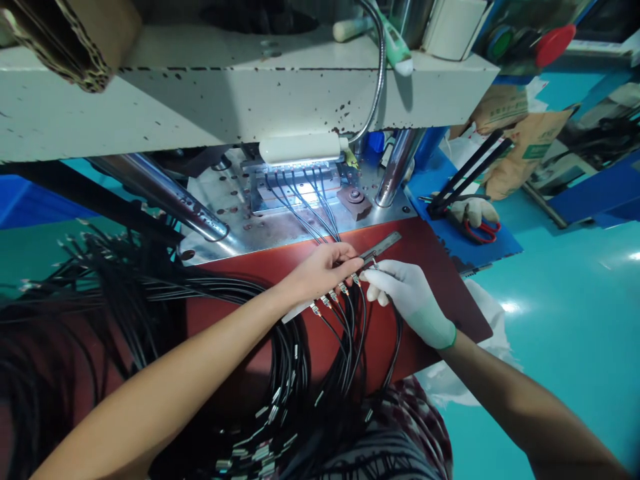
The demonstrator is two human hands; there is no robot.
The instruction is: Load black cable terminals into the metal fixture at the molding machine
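Note:
My bare left hand [323, 270] is closed around the middle of a flat metal strip [387, 245] that slants up to the right over the red board. Along the strip's lower side sits a row of several small metal cable connectors [326, 301], with black cables [350, 347] trailing down from them. At the right part of the strip, my right hand [407, 297], in a white glove, pinches a small metal cable connector [375, 263]. Its fingertips hide part of that connector.
Behind the hands, a lit press fixture [295, 190] holds several cables between steel posts [397, 167]. Bundled black cables [220, 288] lie across the red board [430, 267] at left. Red-handled scissors [483, 232] rest on a blue shelf at right.

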